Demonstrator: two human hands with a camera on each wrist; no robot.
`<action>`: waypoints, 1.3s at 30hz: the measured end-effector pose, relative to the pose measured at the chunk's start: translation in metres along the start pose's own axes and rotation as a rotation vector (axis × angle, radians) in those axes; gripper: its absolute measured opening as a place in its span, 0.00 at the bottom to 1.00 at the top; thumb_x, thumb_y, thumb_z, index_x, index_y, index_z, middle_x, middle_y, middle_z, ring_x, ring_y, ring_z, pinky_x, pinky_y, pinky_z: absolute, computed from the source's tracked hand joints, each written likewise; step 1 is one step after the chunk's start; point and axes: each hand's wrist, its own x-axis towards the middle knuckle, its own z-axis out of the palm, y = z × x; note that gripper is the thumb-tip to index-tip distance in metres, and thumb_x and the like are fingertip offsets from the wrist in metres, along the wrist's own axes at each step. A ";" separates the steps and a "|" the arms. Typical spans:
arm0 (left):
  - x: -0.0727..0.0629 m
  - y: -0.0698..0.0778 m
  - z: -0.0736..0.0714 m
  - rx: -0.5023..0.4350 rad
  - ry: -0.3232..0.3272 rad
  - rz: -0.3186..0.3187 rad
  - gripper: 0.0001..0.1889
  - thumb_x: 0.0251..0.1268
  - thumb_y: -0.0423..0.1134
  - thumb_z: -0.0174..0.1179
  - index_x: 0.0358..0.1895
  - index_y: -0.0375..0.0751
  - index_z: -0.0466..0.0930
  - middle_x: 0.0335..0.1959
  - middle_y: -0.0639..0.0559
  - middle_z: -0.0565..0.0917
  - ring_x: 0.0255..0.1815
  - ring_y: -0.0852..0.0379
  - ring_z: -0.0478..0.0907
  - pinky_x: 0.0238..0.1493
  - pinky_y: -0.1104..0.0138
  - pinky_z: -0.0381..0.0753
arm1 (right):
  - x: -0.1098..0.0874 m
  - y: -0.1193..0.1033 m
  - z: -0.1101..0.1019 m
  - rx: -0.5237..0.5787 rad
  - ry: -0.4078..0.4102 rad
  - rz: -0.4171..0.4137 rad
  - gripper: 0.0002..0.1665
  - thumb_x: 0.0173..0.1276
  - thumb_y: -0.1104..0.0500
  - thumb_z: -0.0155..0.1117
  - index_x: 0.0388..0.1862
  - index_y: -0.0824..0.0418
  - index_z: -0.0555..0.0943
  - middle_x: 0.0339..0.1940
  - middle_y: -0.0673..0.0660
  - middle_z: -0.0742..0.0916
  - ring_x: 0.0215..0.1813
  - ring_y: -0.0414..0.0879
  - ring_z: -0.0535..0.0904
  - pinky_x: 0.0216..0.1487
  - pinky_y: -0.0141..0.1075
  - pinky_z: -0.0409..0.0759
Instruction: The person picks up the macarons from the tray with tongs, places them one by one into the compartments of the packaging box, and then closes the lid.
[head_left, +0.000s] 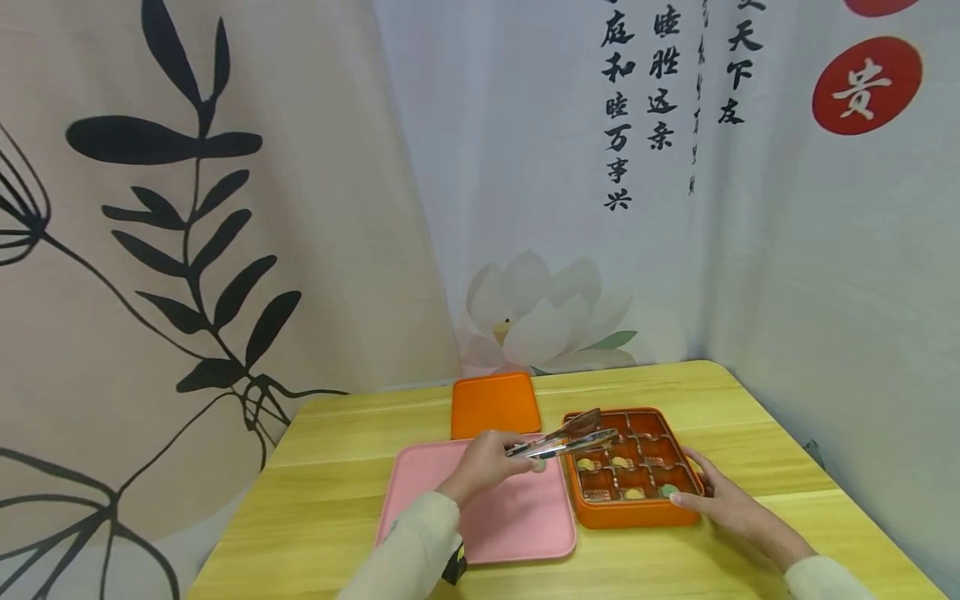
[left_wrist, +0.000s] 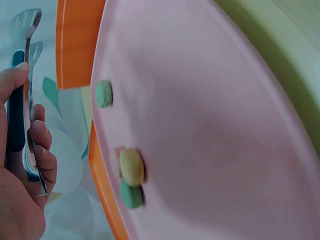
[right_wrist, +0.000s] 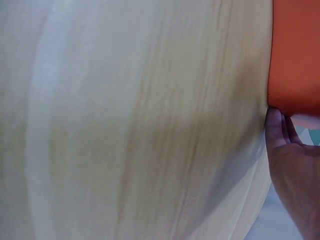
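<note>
**Tongs held over a divided orange box on a yellow table**

A yellow wooden table (head_left: 337, 492) is seen in a corner hung with printed cloths, one with black leaves and one with a lotus flower and black characters.

A pair of metal tongs (head_left: 564, 442) is gripped by the left hand (head_left: 483, 462), with the fingers curled round the handle; in the left wrist view the thumb and fingers (left_wrist: 42, 135) are seen wrapped on the blue-lined handle. The tips of the tongs are held over the back left part of the orange box (head_left: 633, 517), and whether something is pinched between them cannot be told. The box is divided in small compartments, and small yellow and green pieces are lying in some of them.

The right hand (head_left: 723, 500) is laid against the right front corner of the box, with the fingers straight and touching its rim.

A pink tray (head_left: 517, 521) is placed just beside the box on its left. An orange lid (head_left: 495, 404) is lying behind the tray.
</note>
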 end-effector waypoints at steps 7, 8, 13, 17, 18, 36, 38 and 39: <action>-0.005 -0.010 -0.023 -0.037 0.016 -0.008 0.14 0.56 0.46 0.73 0.44 0.46 0.87 0.26 0.58 0.82 0.25 0.58 0.78 0.25 0.66 0.77 | -0.002 0.001 -0.001 0.012 -0.010 -0.019 0.54 0.74 0.54 0.62 0.80 0.65 0.35 0.68 0.83 0.64 0.65 0.70 0.69 0.62 0.64 0.65; -0.005 -0.011 -0.028 -0.036 0.020 -0.006 0.13 0.56 0.45 0.73 0.43 0.46 0.87 0.26 0.58 0.83 0.26 0.56 0.79 0.26 0.67 0.77 | -0.002 0.001 -0.001 0.016 -0.011 -0.019 0.54 0.74 0.54 0.62 0.80 0.65 0.35 0.68 0.83 0.64 0.65 0.69 0.69 0.62 0.64 0.65; -0.009 -0.018 -0.050 0.004 0.055 -0.012 0.12 0.57 0.45 0.73 0.43 0.48 0.87 0.28 0.59 0.82 0.28 0.55 0.78 0.29 0.65 0.77 | -0.002 0.000 -0.001 0.007 -0.004 -0.021 0.54 0.74 0.55 0.62 0.80 0.66 0.36 0.66 0.83 0.66 0.64 0.68 0.71 0.62 0.66 0.64; -0.014 -0.027 -0.063 0.046 0.076 -0.011 0.12 0.56 0.47 0.73 0.41 0.49 0.88 0.27 0.59 0.81 0.28 0.58 0.73 0.29 0.64 0.74 | 0.000 0.001 -0.001 -0.001 0.001 -0.021 0.54 0.73 0.55 0.62 0.80 0.66 0.37 0.65 0.81 0.67 0.63 0.67 0.72 0.61 0.65 0.64; -0.017 -0.030 -0.065 0.057 0.074 -0.016 0.12 0.56 0.47 0.73 0.41 0.49 0.88 0.27 0.59 0.81 0.28 0.58 0.72 0.29 0.64 0.73 | 0.001 0.003 -0.001 0.000 0.000 -0.024 0.53 0.73 0.55 0.62 0.80 0.66 0.37 0.65 0.81 0.68 0.62 0.66 0.73 0.61 0.64 0.65; -0.069 -0.069 -0.100 0.054 0.074 -0.053 0.16 0.58 0.49 0.72 0.42 0.45 0.78 0.30 0.53 0.78 0.28 0.56 0.72 0.28 0.64 0.72 | 0.000 0.004 -0.001 0.063 -0.054 -0.027 0.54 0.74 0.54 0.61 0.79 0.67 0.35 0.67 0.84 0.64 0.63 0.67 0.72 0.61 0.62 0.68; -0.074 -0.075 -0.103 0.064 0.080 -0.056 0.16 0.58 0.48 0.72 0.42 0.45 0.78 0.29 0.53 0.77 0.28 0.57 0.72 0.27 0.66 0.72 | 0.000 0.003 -0.001 0.064 -0.056 -0.030 0.54 0.74 0.54 0.61 0.79 0.67 0.34 0.67 0.84 0.64 0.63 0.67 0.72 0.61 0.62 0.68; -0.076 -0.078 -0.104 0.074 0.081 -0.058 0.15 0.59 0.49 0.71 0.41 0.46 0.78 0.28 0.54 0.77 0.27 0.58 0.71 0.26 0.66 0.71 | 0.001 0.002 0.000 0.062 -0.058 -0.032 0.54 0.74 0.54 0.60 0.79 0.67 0.34 0.66 0.84 0.65 0.63 0.67 0.72 0.61 0.62 0.68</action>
